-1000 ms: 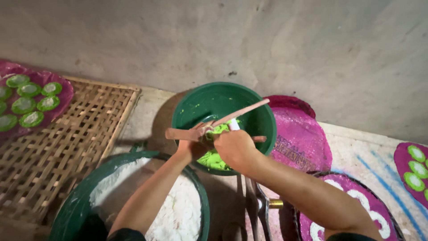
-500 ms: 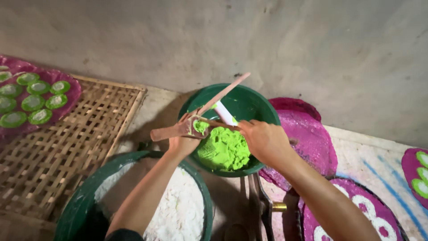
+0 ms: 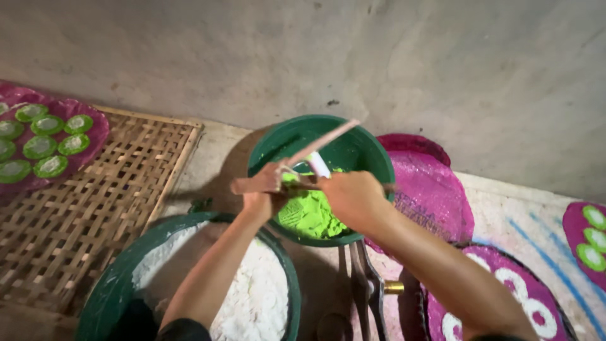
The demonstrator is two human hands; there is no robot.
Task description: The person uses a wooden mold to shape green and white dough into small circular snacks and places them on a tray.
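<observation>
Hands meet above the green bowl (image 3: 366, 151), which stands on the floor close to the grey wall (image 3: 379, 57). The left hand (image 3: 262, 189) has its fingers closed around a flat wooden tool (image 3: 249, 185) that points to the left side. From the same grip a thin wooden stick (image 3: 328, 137) rises at an angle over the bowl; I cannot tell if both pieces are one tool. The right hand (image 3: 353, 199) is bent over the bowl with its fingers curled around something, probably the white piece (image 3: 319, 165) just beside it, but the view is too blurred to be sure. Bright green dough (image 3: 309, 215) lies inside the bowl, under both hands.

Nearer to the person, a second green basin (image 3: 110, 287) holds white flour (image 3: 252, 297), and the left forearm passes over it. A woven bamboo tray (image 3: 82, 208) lies at the left side of the floor. On its far left corner there is a purple sheet (image 3: 95, 136) with round green cakes (image 3: 41, 146) that have white centres. Another purple sheet (image 3: 429, 189) lies just behind the green bowl on the right. At the lower right, a purple tray (image 3: 480, 303) carries white rings (image 3: 524, 303). More green cakes (image 3: 593, 237) lie at the right edge. Dark metal tongs (image 3: 363, 284) lie on the floor between the basin and the purple tray.
</observation>
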